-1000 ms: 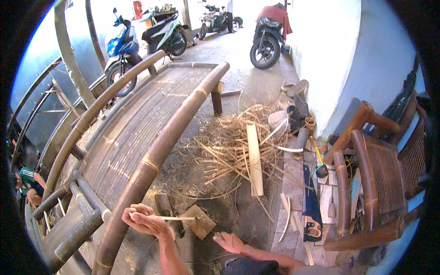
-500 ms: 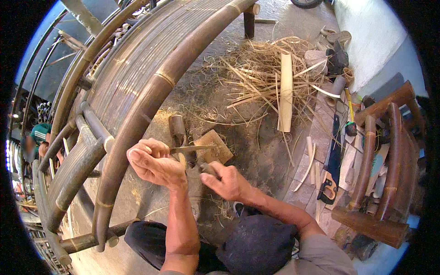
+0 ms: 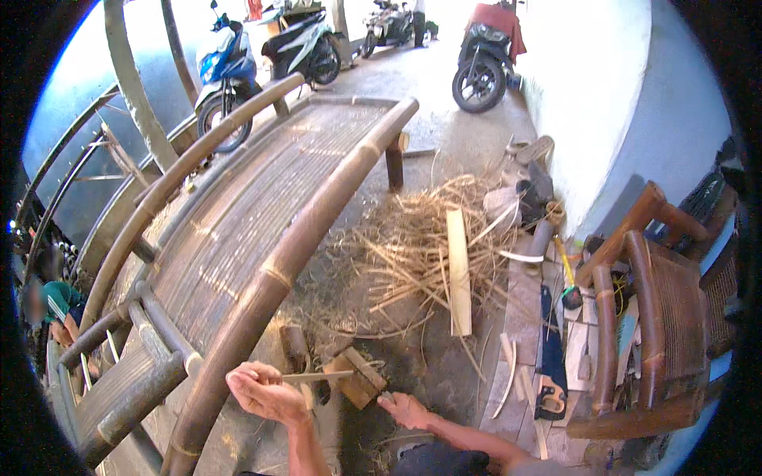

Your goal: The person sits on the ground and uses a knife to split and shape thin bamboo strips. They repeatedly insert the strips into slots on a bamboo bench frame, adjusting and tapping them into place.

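Observation:
My left hand (image 3: 270, 393) is closed, palm side up, beside the bench's thick front rail. A thin, flat, blade-like strip (image 3: 321, 375) sticks out of it to the right; whether it is a knife or a piece of bamboo I cannot tell. Lower and to the right, my right hand (image 3: 406, 411) is closed around a small greyish piece, mostly hidden by the fingers. A squarish brown wooden block (image 3: 355, 382) lies just left of the right hand, under the tip of the strip. Behind the strip, a short bamboo tube (image 3: 294, 347) stands on the floor.
The long bamboo bench (image 3: 246, 198) fills the left side. Shavings (image 3: 413, 254) are heaped ahead, with a split bamboo piece (image 3: 458, 274) on them. A handsaw (image 3: 551, 357) and bamboo chair (image 3: 655, 325) are at right. Motorbikes (image 3: 480, 71) stand far off; a person (image 3: 62, 305) sits far left.
The view has tilted up, so both hands appear lower and the motorbikes have come into sight. The wooden block looks turned, showing its side. Both hands stay closed.

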{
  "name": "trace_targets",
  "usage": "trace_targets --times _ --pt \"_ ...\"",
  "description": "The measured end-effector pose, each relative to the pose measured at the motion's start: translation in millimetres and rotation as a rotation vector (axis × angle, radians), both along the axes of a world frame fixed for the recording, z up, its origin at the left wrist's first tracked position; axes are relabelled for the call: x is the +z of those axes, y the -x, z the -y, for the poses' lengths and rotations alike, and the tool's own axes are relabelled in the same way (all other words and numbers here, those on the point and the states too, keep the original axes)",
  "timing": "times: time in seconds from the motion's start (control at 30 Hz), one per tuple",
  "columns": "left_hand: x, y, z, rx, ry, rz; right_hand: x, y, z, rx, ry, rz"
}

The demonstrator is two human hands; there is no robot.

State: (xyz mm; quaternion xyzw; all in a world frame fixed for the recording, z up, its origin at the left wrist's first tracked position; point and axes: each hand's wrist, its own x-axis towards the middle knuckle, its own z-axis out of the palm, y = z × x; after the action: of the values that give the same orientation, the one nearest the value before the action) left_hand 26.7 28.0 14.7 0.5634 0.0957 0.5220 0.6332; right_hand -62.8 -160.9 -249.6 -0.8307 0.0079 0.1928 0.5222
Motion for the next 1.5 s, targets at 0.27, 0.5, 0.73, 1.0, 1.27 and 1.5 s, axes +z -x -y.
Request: trace_targets --times 0.27,0.5,0.73,1.0,1.27,1.5 --pt "-5 4 9 -0.184 0.101 0.074 101 -19 -8 0.058 -0.073 -0.179" --pt "-11 9 15 -0.225 0.029 -0.021 196 -19 -35 0.206 -0.430 0.128" --pt "-3 -14 -2 -0.026 -0.019 -0.034 147 -27 -43 0.195 -0.156 0.241" --pt "-8 -10 -39 -0.130 0.088 -0.043 66 -15 -50 0.069 -0.006 0.335" --pt "-7 -5 -52 -0.069 0.192 -0.062 20 -5 -18 0.088 0.167 0.202" --pt "-20 -7 -58 -0.160 0.111 -0.013 0 2 9 0.105 0.317 0.006"
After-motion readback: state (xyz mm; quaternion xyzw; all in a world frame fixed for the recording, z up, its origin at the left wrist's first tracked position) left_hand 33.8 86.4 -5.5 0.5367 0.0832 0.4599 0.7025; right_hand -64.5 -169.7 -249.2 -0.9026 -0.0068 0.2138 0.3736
